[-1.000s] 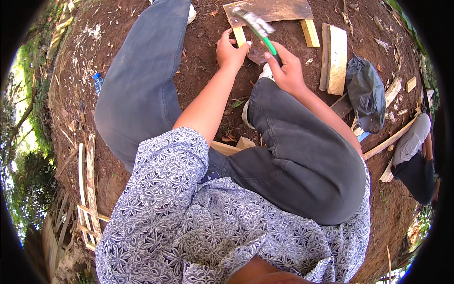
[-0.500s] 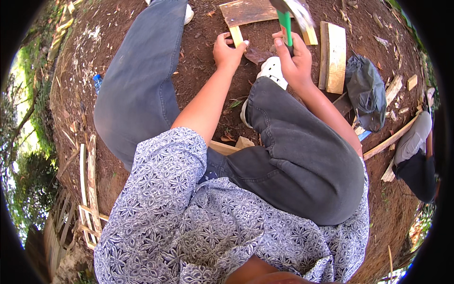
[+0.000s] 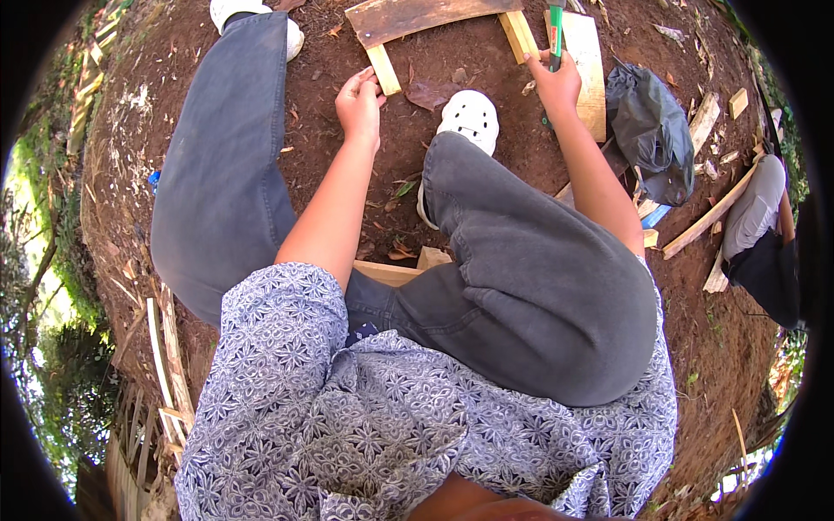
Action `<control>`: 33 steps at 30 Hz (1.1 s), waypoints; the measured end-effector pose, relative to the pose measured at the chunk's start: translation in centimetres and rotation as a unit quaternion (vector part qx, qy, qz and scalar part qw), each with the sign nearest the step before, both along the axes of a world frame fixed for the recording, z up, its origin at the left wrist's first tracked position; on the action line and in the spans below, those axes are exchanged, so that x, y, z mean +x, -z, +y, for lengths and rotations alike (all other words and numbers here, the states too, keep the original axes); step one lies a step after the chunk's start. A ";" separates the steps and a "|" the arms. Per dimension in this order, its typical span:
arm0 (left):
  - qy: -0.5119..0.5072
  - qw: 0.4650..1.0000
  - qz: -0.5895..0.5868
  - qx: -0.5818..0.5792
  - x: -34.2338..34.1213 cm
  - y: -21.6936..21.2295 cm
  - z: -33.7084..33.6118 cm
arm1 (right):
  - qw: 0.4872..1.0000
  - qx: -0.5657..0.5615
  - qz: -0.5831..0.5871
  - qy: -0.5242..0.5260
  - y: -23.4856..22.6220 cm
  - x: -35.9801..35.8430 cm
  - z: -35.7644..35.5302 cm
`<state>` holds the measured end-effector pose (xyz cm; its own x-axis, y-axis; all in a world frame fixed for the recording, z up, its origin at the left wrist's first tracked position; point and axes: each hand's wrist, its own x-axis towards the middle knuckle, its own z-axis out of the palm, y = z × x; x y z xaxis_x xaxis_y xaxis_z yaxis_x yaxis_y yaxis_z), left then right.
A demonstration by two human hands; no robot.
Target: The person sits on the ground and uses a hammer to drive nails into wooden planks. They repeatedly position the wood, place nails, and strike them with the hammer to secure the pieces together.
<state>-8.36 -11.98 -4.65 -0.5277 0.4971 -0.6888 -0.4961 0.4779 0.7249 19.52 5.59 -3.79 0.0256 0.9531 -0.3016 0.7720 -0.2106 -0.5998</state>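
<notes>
A brown board point(image 3: 426, 21) lies across the top of the view, with a pale wooden piece point(image 3: 383, 69) joined at its left end and a second pale piece point(image 3: 519, 36) at its right end. My left hand point(image 3: 360, 110) is closed at the near end of the left piece, its fingers along the side of the wood. In my right hand point(image 3: 559, 85) is a hammer with a green handle point(image 3: 556, 33), held upright; its head is cut off by the frame's top. My right fingertips reach to the near end of the right piece.
Beside my right hand lies a pale plank point(image 3: 587, 78), then a black plastic bag point(image 3: 653, 130). Wood scraps point(image 3: 705, 122) and a long strip point(image 3: 712, 213) lie farther right, near another person point(image 3: 760, 234). A wooden block piece point(image 3: 387, 273) rests between my legs.
The board assembly shifts up and left in view. My right hand, with the hammer, has moved up and right, to the right wooden piece. My left hand stays at the left piece.
</notes>
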 end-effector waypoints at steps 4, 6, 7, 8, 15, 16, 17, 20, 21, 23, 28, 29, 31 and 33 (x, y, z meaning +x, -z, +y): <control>0.017 0.999 0.018 -0.021 -1.4 0.5 -0.2 | 1.000 -0.006 0.021 0.018 0.1 0.3 -2.4; 0.029 0.999 0.031 -0.015 -1.9 1.0 -0.4 | 1.000 0.000 -0.008 0.014 -0.1 0.5 -3.5; 0.035 0.999 0.037 -0.012 -2.1 1.2 -0.5 | 1.000 0.003 -0.013 0.013 -0.3 0.4 -4.1; 0.024 0.999 0.042 -0.012 -2.3 1.4 -0.8 | 1.000 0.006 -0.018 0.011 -0.4 0.3 -4.8; 0.032 0.995 0.091 0.018 -2.5 2.2 -1.0 | 0.999 -0.008 -0.012 0.034 -1.1 0.3 -6.9; 0.037 0.995 0.089 0.023 -2.4 2.2 -1.0 | 0.999 -0.008 -0.010 0.035 -0.9 0.2 -6.8; 0.042 0.995 0.088 0.028 -2.4 2.2 -1.0 | 0.999 -0.008 -0.008 0.036 -0.9 0.3 -6.7; 0.059 0.994 0.091 0.023 -2.3 2.2 -0.7 | 0.999 -0.009 -0.016 0.040 -0.8 0.7 -6.7; 0.058 0.994 0.093 0.023 -2.5 2.2 -1.0 | 0.999 -0.009 -0.018 0.035 -0.7 0.4 -6.7; 0.059 0.992 0.099 0.041 -2.6 2.5 -1.0 | 0.999 -0.023 -0.017 0.041 -1.0 0.2 -6.6; 0.124 0.975 0.181 0.035 -2.1 2.4 -1.1 | 0.977 0.178 -0.095 -0.066 -1.3 -0.3 -7.4; 0.147 0.964 0.217 0.038 -1.9 2.4 -1.2 | 0.970 0.209 -0.094 -0.074 -1.2 -0.4 -7.7; 0.196 0.938 0.285 -0.016 -1.7 1.5 -1.7 | 0.991 -0.035 0.122 0.039 -5.7 -4.3 -8.3; 0.180 0.942 0.281 -0.029 -1.3 2.1 -2.0 | 0.977 -0.085 0.184 -0.061 -6.2 -5.8 -8.2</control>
<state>-9.66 -13.99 -6.78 -0.6215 0.6836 -0.3825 0.1591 0.5883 0.7928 13.75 -2.64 2.46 -0.2248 0.8773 -0.4241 0.5360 -0.2521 -0.8057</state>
